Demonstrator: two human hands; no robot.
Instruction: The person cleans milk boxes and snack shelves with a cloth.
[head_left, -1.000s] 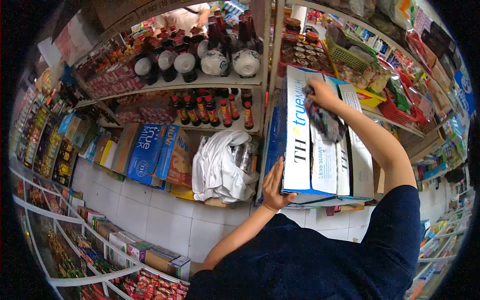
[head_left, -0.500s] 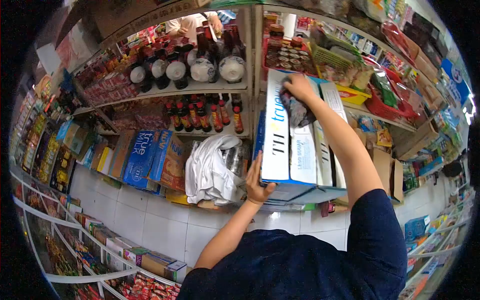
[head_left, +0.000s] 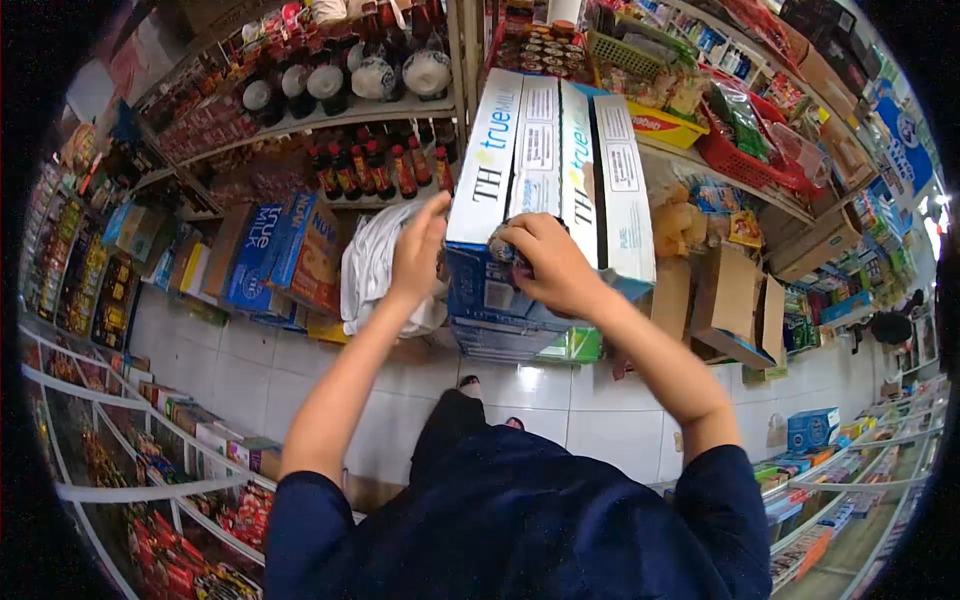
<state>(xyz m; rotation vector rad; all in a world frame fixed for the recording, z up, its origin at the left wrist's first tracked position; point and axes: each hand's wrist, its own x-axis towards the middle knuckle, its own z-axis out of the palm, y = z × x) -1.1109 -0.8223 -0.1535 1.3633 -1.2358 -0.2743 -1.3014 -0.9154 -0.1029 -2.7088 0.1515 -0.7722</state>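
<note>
A large white and blue carton of TH true MILK (head_left: 540,150) stands in front of me, its top made of several long flaps. My right hand (head_left: 550,262) is closed on a crumpled dark patterned cloth (head_left: 500,246) at the carton's near top edge. Most of that cloth is hidden under the fingers. My left hand (head_left: 418,255) is open with fingers stretched out, beside the carton's left near corner. Just left of it lies a bundle of white cloth (head_left: 370,265).
Sauce bottles (head_left: 380,170) line the shelf at the back left. Blue milk cartons (head_left: 260,250) stand on the floor to the left. On the right are an opened cardboard box (head_left: 735,300) and a red basket (head_left: 740,160). Glass display cases (head_left: 150,490) curve behind me.
My right hand has drawn the dark cloth from the carton's far top toward me, to the near edge. The left hand has come away from the carton's side. My view has shifted.
</note>
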